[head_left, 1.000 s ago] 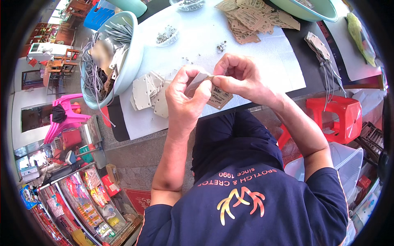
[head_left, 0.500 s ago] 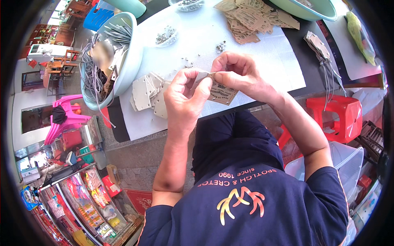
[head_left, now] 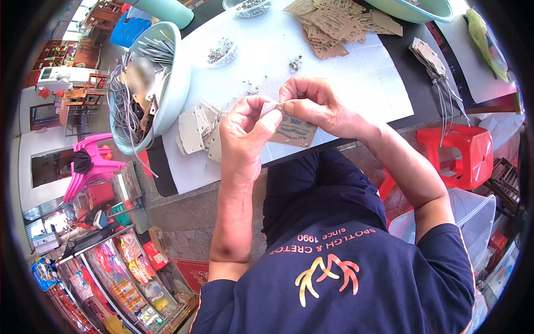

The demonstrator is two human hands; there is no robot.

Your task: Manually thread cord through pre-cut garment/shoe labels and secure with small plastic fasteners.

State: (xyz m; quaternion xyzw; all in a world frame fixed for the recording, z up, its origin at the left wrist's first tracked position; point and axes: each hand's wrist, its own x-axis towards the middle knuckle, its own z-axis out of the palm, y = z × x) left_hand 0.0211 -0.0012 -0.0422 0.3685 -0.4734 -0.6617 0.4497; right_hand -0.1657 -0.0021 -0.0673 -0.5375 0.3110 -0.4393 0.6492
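Note:
My left hand (head_left: pixel 247 131) is closed, thumb against fingers, pinching the corner of a tan cardboard tag (head_left: pixel 297 132) with dark print. A pale flap shows between its fingertips. My right hand (head_left: pixel 320 106) meets it there, thumb and forefinger pinched at the same corner; any small part between these fingertips is too hidden to make out. The tag hangs below my right hand, close to the table's near edge. Beside my left hand lies a loose pile of pale tags (head_left: pixel 194 128) with holes. Small metal fasteners (head_left: pixel 250 88) are scattered beyond my fingers.
White sheeting (head_left: pixel 361 83) covers the dark table. A clear tub (head_left: pixel 223 54) holds fasteners; a pile of tan tags (head_left: pixel 334 28) lies far off. At left stands a blue basin (head_left: pixel 178 72) with grey cords. Corded tags (head_left: pixel 428 55) hang over the right edge above a red stool (head_left: pixel 461 150).
My pinched fingertips have shifted slightly left. The printed tag has tilted, so more of its face shows and looks lighter. Both hands keep their grip.

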